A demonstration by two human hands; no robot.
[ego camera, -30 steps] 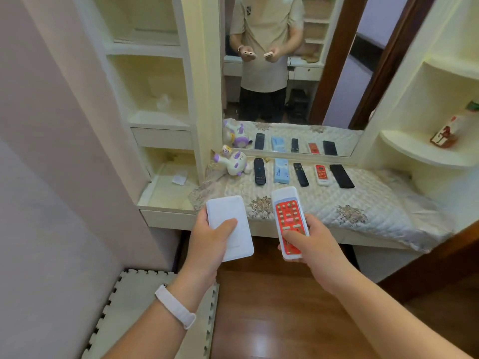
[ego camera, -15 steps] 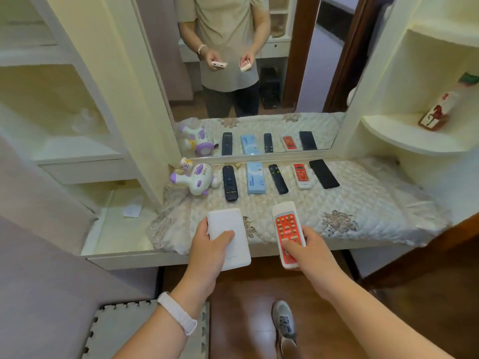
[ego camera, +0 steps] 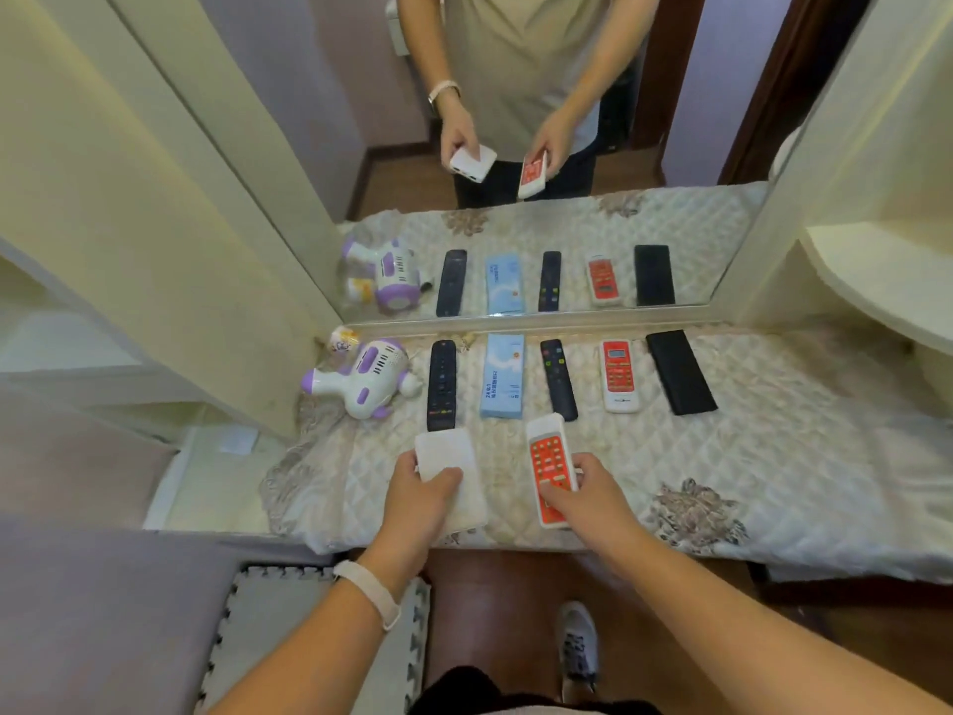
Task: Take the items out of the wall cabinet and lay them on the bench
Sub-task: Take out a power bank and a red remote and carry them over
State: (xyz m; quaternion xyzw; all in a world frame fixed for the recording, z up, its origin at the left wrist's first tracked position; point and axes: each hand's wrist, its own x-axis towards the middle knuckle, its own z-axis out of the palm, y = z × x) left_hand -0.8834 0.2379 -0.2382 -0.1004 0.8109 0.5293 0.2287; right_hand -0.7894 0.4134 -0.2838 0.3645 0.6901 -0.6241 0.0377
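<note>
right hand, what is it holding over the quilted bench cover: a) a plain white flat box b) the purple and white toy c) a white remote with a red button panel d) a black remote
c: the right hand grips a white remote with a red button panel above the quilted bench cover, while the plain white flat box is in the left hand.

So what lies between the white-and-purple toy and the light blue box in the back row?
In the head view, one black remote lies between the toy and the light blue box, lengthwise on the quilted cover.
</note>
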